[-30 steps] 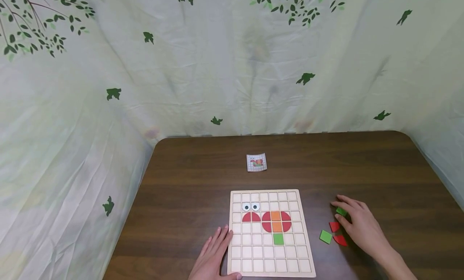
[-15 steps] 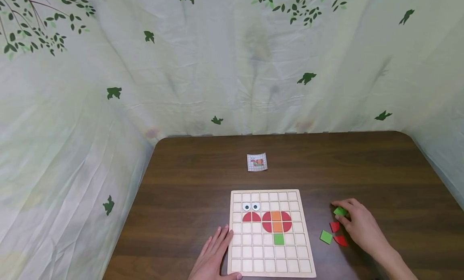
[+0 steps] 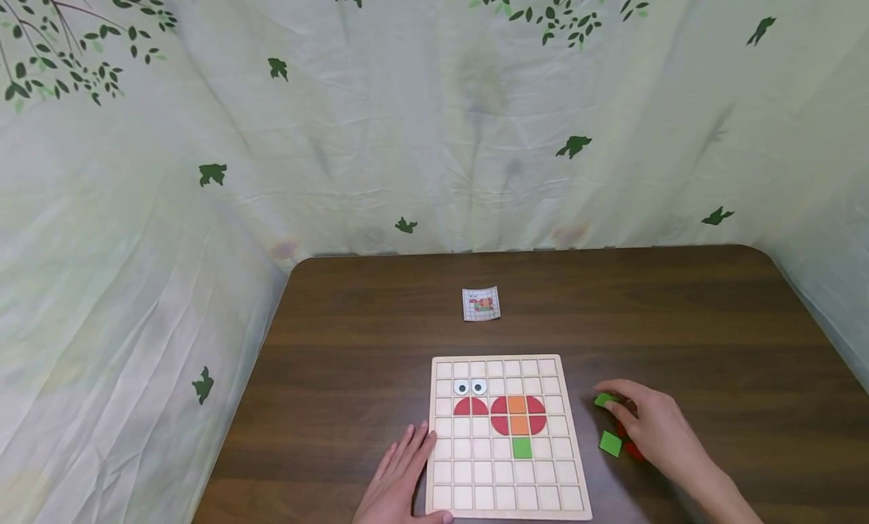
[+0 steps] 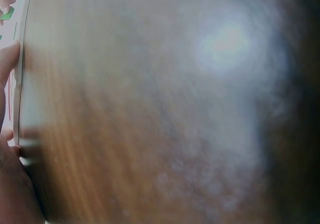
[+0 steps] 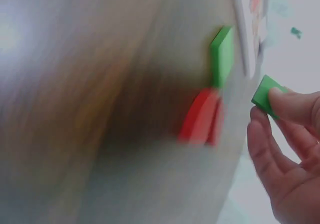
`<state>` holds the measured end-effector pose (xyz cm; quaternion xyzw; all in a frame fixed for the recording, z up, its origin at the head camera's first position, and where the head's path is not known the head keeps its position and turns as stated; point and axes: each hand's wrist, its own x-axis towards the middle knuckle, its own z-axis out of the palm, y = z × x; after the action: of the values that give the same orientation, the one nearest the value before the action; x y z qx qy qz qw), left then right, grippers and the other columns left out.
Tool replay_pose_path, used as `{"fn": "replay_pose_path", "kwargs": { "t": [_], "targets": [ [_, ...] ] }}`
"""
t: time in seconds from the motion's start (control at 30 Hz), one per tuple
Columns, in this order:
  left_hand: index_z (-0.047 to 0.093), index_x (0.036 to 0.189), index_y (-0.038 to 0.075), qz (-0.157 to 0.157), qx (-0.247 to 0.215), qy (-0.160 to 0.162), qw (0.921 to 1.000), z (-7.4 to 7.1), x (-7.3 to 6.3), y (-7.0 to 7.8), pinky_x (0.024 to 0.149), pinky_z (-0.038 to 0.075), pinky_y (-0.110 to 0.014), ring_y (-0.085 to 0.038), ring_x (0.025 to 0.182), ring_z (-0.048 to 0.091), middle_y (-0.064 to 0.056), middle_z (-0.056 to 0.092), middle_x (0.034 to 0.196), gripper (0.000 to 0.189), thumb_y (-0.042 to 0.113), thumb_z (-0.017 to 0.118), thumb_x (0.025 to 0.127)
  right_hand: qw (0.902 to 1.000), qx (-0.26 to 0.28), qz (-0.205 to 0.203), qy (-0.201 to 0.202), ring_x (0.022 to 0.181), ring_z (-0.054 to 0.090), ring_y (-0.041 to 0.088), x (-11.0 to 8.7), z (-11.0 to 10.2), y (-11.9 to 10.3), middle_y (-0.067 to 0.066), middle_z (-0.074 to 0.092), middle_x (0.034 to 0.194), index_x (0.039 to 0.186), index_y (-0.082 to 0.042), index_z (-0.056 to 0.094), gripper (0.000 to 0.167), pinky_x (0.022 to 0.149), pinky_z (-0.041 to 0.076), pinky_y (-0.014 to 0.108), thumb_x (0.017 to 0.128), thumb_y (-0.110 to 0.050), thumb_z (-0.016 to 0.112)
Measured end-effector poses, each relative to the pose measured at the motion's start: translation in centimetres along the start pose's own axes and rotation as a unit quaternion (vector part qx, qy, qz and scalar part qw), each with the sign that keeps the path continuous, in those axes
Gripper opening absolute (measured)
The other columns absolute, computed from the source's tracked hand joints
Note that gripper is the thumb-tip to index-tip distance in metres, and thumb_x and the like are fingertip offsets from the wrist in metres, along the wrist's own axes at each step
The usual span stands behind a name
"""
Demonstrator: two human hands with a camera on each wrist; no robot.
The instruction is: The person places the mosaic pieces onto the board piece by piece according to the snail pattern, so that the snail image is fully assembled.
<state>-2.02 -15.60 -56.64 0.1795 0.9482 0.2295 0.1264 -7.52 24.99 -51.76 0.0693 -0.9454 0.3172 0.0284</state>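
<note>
My right hand (image 3: 661, 430) pinches a green square tile (image 5: 263, 95) between thumb and fingers, to the right of the board. Below it on the table lies another green square tile (image 3: 610, 443). Two red quarter-round tiles (image 5: 200, 116) lie beside that tile, partly covered by the hand in the head view. My left hand (image 3: 400, 479) rests along the left edge of the pale gridded board (image 3: 475, 475), fingers straight. Set in the board are two eye tiles (image 3: 470, 387), a red half-round (image 3: 471, 407), a red round with orange squares (image 3: 517, 415) in its middle, and a green square (image 3: 521, 448).
Beyond the board a small picture card (image 3: 480, 304) lies on the brown table (image 3: 366, 320). A pale curtain (image 3: 434, 132) with leaf and bird prints hangs behind the table's far edge. The left wrist view is mostly blurred tabletop.
My right hand has picked up the far green tile and carried it left, toward the board. It now covers part of the red tiles. The left hand has stayed in place.
</note>
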Motion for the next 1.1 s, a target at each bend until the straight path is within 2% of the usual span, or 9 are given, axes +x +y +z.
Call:
{"fn": "replay_pose_path", "kwargs": {
  "t": [0.1,0.23,0.3,0.47,0.53,0.67,0.77,0.9,1.1],
  "targets": [
    [0.023,0.158,0.025,-0.001,-0.003,0.000,1.0000,-0.1,0.0,0.0,0.111,0.004,-0.033,-0.023,0.148,0.015,0.004,0.017,0.163,0.105,0.083,0.052,0.076,0.9998,0.014,-0.013,0.007,0.076,0.059,0.008,-0.1,0.8,-1.3,-0.011,0.068,0.093,0.105,-0.023,0.073,0.029,0.066,0.052,0.031,0.082,-0.005,0.078],
    [0.024,0.158,0.023,0.005,-0.001,0.007,1.0000,-0.1,0.0,0.0,0.108,-0.008,-0.019,-0.023,0.148,0.017,0.004,0.018,0.163,0.105,0.083,0.052,0.076,0.9972,0.055,-0.050,0.014,0.073,0.055,0.001,-0.4,2.1,-2.9,-0.017,0.064,0.089,0.100,-0.022,0.073,0.030,0.063,0.050,0.024,0.079,-0.002,0.080],
    [0.024,0.158,0.023,0.005,0.002,0.007,1.0000,-0.1,-0.1,0.0,0.106,-0.011,-0.016,-0.023,0.148,0.017,0.003,0.018,0.163,0.105,0.083,0.052,0.076,0.9948,0.079,-0.064,0.011,0.074,0.055,0.000,-0.4,2.7,-3.7,-0.018,0.064,0.090,0.099,-0.021,0.074,0.030,0.063,0.050,0.023,0.078,-0.002,0.081],
    [0.021,0.158,0.025,-0.001,-0.001,0.000,1.0000,-0.1,0.0,-0.1,0.112,0.005,-0.035,-0.023,0.148,0.015,0.004,0.017,0.163,0.106,0.083,0.052,0.076,0.9878,0.139,-0.068,-0.021,0.074,0.056,0.002,-0.2,3.7,-5.6,-0.018,0.065,0.093,0.103,-0.021,0.076,0.028,0.065,0.050,0.023,0.080,-0.005,0.080],
    [0.021,0.158,0.025,-0.001,-0.001,0.001,1.0000,0.0,0.0,-0.1,0.111,0.007,-0.038,-0.023,0.148,0.015,0.004,0.017,0.163,0.105,0.083,0.052,0.076,0.9844,0.159,-0.066,-0.037,0.075,0.057,0.003,-0.1,4.1,-6.3,-0.016,0.066,0.092,0.105,-0.019,0.075,0.027,0.066,0.051,0.023,0.081,-0.005,0.079],
    [0.023,0.158,0.024,0.004,0.007,0.006,1.0000,0.0,0.0,-0.1,0.111,-0.005,-0.023,-0.024,0.148,0.017,0.003,0.018,0.163,0.105,0.083,0.052,0.076,0.9784,0.183,-0.066,-0.070,0.077,0.059,0.003,0.2,4.8,-7.8,-0.014,0.067,0.090,0.104,-0.018,0.074,0.023,0.068,0.052,0.024,0.083,-0.008,0.078],
    [0.024,0.158,0.023,0.002,0.009,0.005,0.9999,0.0,0.0,0.0,0.110,-0.008,-0.020,-0.024,0.148,0.017,0.002,0.019,0.163,0.106,0.083,0.052,0.076,0.9751,0.186,-0.061,-0.104,0.076,0.059,0.004,0.3,5.4,-8.7,-0.016,0.067,0.091,0.103,-0.020,0.076,0.022,0.068,0.052,0.024,0.084,-0.011,0.078],
    [0.024,0.158,0.023,-0.005,0.003,-0.003,1.0000,-0.1,0.0,0.1,0.112,0.005,-0.036,-0.024,0.148,0.016,0.002,0.018,0.163,0.106,0.083,0.052,0.076,0.9736,0.177,-0.056,-0.134,0.074,0.057,0.003,0.3,6.1,-9.3,-0.018,0.066,0.090,0.103,-0.022,0.078,0.022,0.067,0.051,0.023,0.084,-0.011,0.078],
    [0.024,0.158,0.023,-0.002,-0.002,0.000,1.0000,-0.1,0.0,0.2,0.109,0.006,-0.035,-0.023,0.148,0.016,0.003,0.018,0.163,0.105,0.082,0.053,0.076,0.9780,0.142,-0.093,-0.121,0.073,0.054,0.000,0.2,7.4,-9.2,-0.016,0.066,0.088,0.096,-0.019,0.077,0.020,0.066,0.050,0.023,0.081,-0.006,0.080]
  ]
}}
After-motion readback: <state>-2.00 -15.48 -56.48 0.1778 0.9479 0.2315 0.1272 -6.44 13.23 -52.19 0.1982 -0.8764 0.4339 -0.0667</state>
